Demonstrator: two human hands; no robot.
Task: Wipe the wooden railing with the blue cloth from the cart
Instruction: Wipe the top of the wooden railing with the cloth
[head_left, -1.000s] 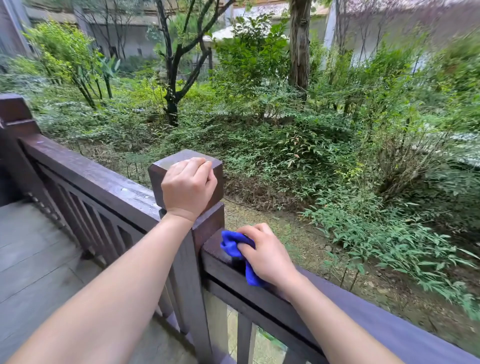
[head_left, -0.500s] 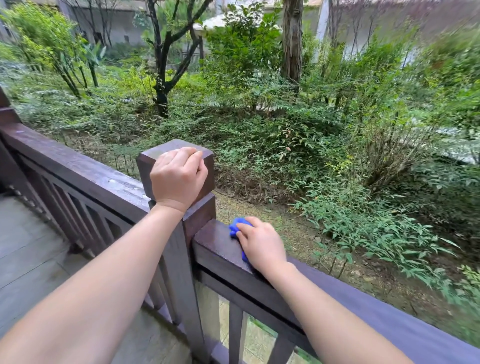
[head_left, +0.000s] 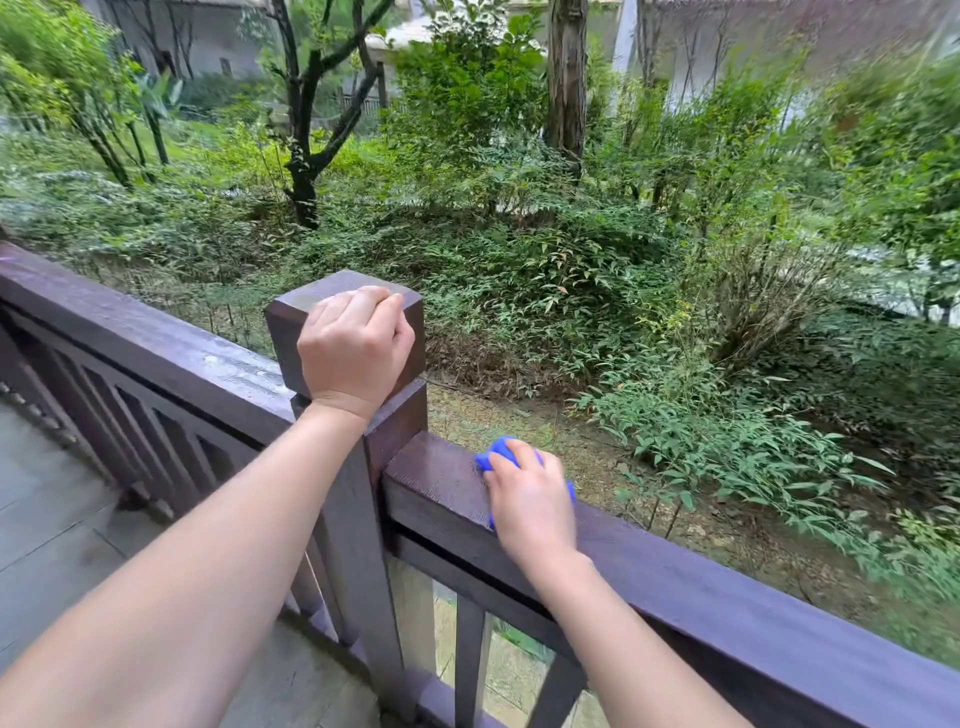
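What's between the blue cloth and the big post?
Only bare rail top, seen in the head view, between the cloth and the post.

Left hand (head_left: 356, 345) curled over something, right hand (head_left: 530, 501) palm-down, fingers bent, both forearms extended.
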